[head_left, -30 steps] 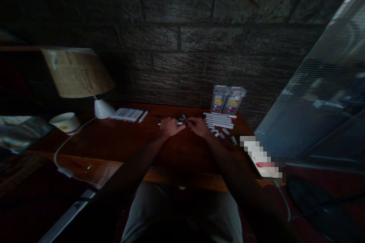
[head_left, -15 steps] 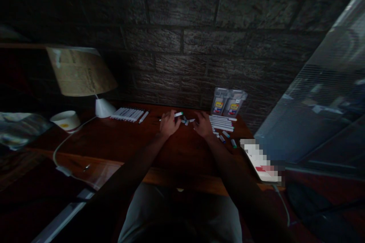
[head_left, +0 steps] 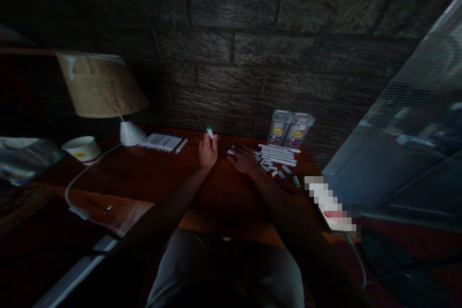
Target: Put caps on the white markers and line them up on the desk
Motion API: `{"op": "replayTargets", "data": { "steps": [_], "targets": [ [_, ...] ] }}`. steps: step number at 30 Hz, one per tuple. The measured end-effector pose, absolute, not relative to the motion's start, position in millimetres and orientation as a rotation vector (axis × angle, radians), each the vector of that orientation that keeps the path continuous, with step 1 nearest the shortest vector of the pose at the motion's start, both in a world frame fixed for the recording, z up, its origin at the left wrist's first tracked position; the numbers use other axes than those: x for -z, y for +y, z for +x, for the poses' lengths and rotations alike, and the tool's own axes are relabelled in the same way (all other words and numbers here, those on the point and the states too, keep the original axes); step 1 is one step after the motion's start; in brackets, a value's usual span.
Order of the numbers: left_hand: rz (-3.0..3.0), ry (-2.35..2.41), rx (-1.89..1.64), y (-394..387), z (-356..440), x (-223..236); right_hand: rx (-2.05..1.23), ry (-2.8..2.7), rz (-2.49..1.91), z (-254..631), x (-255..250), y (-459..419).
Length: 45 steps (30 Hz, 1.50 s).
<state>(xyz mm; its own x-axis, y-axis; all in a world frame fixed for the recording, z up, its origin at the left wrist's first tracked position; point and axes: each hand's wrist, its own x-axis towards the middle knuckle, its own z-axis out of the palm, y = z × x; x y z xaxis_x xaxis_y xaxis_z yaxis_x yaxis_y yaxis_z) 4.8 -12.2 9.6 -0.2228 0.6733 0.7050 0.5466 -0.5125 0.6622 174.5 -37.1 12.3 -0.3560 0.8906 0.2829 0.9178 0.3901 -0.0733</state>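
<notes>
A white marker (head_left: 210, 132) with a green end points up from my left hand (head_left: 207, 152), whose fingers are closed around it. My right hand (head_left: 244, 159) lies low over the table, palm down, fingers apart. At its fingertips is a small white marker cap (head_left: 231, 152); the hand partly covers this spot, and I cannot make out other pieces under it. To the right of that hand lies a stack of white markers (head_left: 278, 155). Loose caps with coloured ends (head_left: 281, 175) are scattered just in front of the stack.
Two clear plastic cases (head_left: 290, 129) stand behind the stack against the brick wall. On the left are a row of white markers (head_left: 160, 142), a single marker (head_left: 182, 146), a lamp (head_left: 103, 86) and a paper cup (head_left: 82, 149). A pale, blurred-out object (head_left: 334, 207) rests at the right edge.
My left hand has drawn slightly left and turned the marker from lying sideways to upright. My right hand has moved left, over the small caps that lay between the hands.
</notes>
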Motion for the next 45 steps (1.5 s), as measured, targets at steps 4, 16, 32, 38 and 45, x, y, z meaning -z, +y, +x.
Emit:
{"op": "replayTargets", "data": {
  "steps": [4,16,32,38,45],
  "targets": [
    [1.587,1.345,-1.903,-5.7,2.1,-8.1,0.18,-2.334,-1.608,176.1,-19.1,-47.2],
    [1.008,0.796,-1.517,1.3,10.4,-6.1,0.117,-2.18,-1.739,195.5,-28.8,-52.7],
    [0.902,0.858,-1.466,-1.3,7.4,-9.7,0.064,-1.583,-1.358,216.7,-13.2,-31.3],
    [0.929,0.884,-1.418,0.4,6.0,-8.5,-0.127,-1.636,-1.298,211.8,-11.8,-33.0],
    [0.913,0.893,-1.402,0.6,5.1,-7.7,-0.41,-1.551,-1.198,204.3,-12.2,-39.2]
  ]
}}
